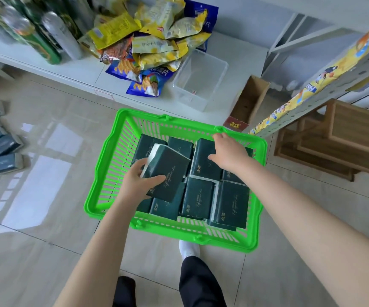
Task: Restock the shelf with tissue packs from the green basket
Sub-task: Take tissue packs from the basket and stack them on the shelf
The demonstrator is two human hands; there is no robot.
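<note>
Fingers [137,166] of the left hand [134,182] curl round one short end of a pack [168,171], thumb on its dark top face, so this hand holds it firmly. The pack is tilted and raised above the others, over the left half of the basket [89,207]. The right hand [228,155] reaches toward the far right corner with fingers spread and fairly straight, holding nothing. Whether it touches the pack below it I cannot tell.

The job looks barely begun, in my judgement. No pack shows on the shelf [68,67], and the basket is well stocked: about nine more packs [197,196] lie in it, dark green, side by side and partly overlapping. One is in hand and nearly all are left to move.

The basket stands on the floor just in front of the shelf. On the shelf a tub [201,83] of clear plastic sits at the front edge, with no pack in it. Beside it is a heap of snack bags [157,41] and, further left, bottles [46,38]. A box [251,96] of cardboard stands open by the shelf's right end; what it holds is hidden. Loose packs [0,140] lie on the floor at far left, well apart from the basket.
</note>
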